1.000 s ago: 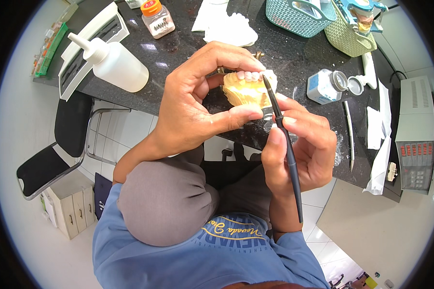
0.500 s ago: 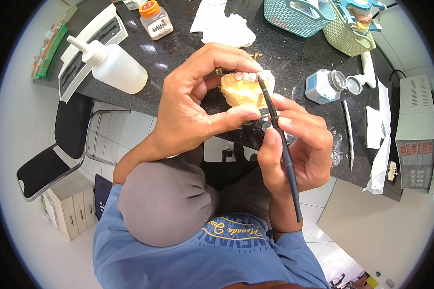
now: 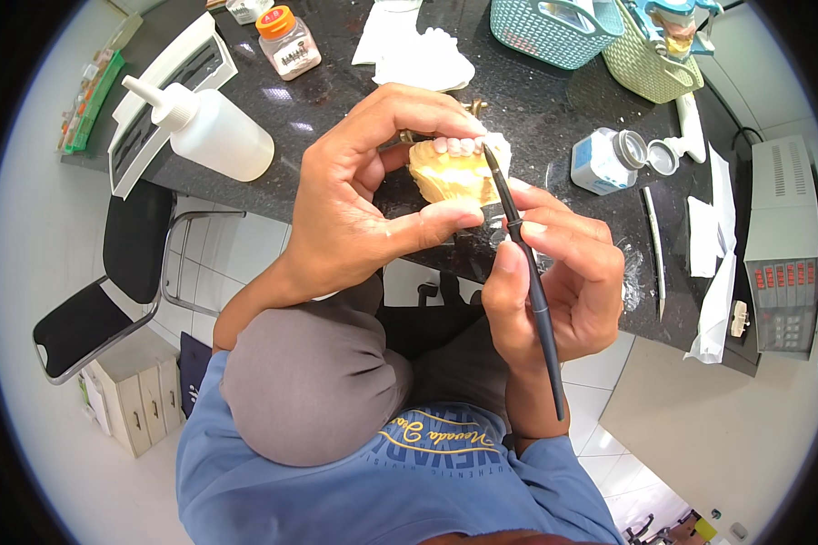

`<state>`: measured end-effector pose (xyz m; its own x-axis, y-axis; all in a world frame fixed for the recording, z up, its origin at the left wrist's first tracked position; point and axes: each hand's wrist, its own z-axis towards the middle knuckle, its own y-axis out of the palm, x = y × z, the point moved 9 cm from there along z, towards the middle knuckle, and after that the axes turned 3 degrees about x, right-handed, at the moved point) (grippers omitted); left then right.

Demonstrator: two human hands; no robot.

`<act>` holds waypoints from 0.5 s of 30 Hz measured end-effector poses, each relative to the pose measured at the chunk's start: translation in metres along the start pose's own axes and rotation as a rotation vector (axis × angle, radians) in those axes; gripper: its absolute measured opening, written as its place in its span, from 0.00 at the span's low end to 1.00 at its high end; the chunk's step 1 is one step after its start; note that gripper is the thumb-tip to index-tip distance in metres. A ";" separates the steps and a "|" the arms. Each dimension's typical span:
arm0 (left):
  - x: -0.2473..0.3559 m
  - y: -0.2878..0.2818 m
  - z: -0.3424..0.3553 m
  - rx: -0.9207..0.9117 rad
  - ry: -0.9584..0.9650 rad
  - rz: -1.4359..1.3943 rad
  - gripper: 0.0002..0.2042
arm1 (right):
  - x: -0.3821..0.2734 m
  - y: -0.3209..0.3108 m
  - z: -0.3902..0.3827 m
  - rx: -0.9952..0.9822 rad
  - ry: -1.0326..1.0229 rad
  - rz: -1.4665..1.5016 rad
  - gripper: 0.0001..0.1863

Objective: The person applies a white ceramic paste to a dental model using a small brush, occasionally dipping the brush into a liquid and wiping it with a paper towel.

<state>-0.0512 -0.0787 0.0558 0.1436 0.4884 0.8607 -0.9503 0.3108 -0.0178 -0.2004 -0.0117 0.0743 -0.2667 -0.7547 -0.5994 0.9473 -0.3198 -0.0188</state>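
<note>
Between thumb and fingers, my left hand (image 3: 354, 182) grips a yellow dental cast (image 3: 454, 180) with a row of whitish teeth (image 3: 459, 146) along its far edge. A slim black brush (image 3: 534, 291) sits in the pinch of my right hand (image 3: 559, 282), slanting up and to the left. Its dark tip meets the cast beside the right end of the white teeth; exact contact is too small to tell. Brass-coloured metal parts (image 3: 474, 108) show behind my left fingers, mostly hidden.
On the dark speckled counter (image 3: 354, 109) stand a white squeeze bottle (image 3: 218, 132), an orange-lidded jar (image 3: 289, 44) and a white jar with its cap flipped open (image 3: 607, 162). Two baskets, one teal (image 3: 554, 36) and one light green (image 3: 654, 73), sit far right, near a thin tool (image 3: 654, 254).
The whole view has shifted slightly, with counter items a little further left. Both hands keep their holds, and the brush tip stays at the right end of the white teeth.
</note>
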 end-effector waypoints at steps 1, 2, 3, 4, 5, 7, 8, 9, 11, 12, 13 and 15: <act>0.000 0.000 0.000 -0.001 0.001 0.004 0.26 | 0.000 0.000 0.000 -0.001 0.002 -0.004 0.13; 0.000 0.000 0.000 -0.002 0.002 0.009 0.27 | 0.000 0.000 0.000 -0.002 0.004 -0.007 0.13; 0.000 0.000 0.000 -0.003 0.003 0.013 0.27 | 0.000 0.000 0.000 -0.003 0.005 -0.007 0.13; 0.000 0.000 0.000 -0.002 0.001 0.013 0.27 | 0.000 0.000 0.000 -0.005 0.006 -0.007 0.13; 0.000 0.000 0.000 0.000 -0.001 0.011 0.27 | 0.000 0.000 0.001 -0.006 0.007 -0.008 0.13; 0.000 0.000 0.000 -0.001 -0.004 0.008 0.27 | 0.000 0.000 0.000 0.002 0.005 -0.006 0.13; 0.000 0.000 0.000 -0.002 -0.006 0.008 0.27 | 0.000 -0.001 -0.001 0.006 0.006 -0.002 0.13; 0.000 0.000 0.000 -0.004 -0.007 0.008 0.26 | 0.001 0.000 -0.001 0.004 0.004 -0.005 0.13; 0.000 0.000 0.000 0.000 -0.013 0.005 0.26 | 0.000 0.000 0.000 -0.001 0.000 -0.011 0.13; 0.000 0.000 0.000 0.001 -0.015 0.002 0.26 | 0.000 0.001 0.000 -0.003 -0.001 -0.013 0.13; 0.000 0.000 0.000 0.000 -0.012 0.003 0.26 | -0.001 0.001 0.001 -0.004 -0.002 -0.015 0.13; 0.000 0.000 0.000 -0.004 -0.005 0.005 0.26 | -0.001 0.001 0.001 -0.006 -0.004 -0.020 0.13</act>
<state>-0.0515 -0.0787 0.0559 0.1374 0.4863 0.8629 -0.9499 0.3115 -0.0242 -0.1993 -0.0118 0.0754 -0.2861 -0.7504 -0.5959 0.9428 -0.3314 -0.0353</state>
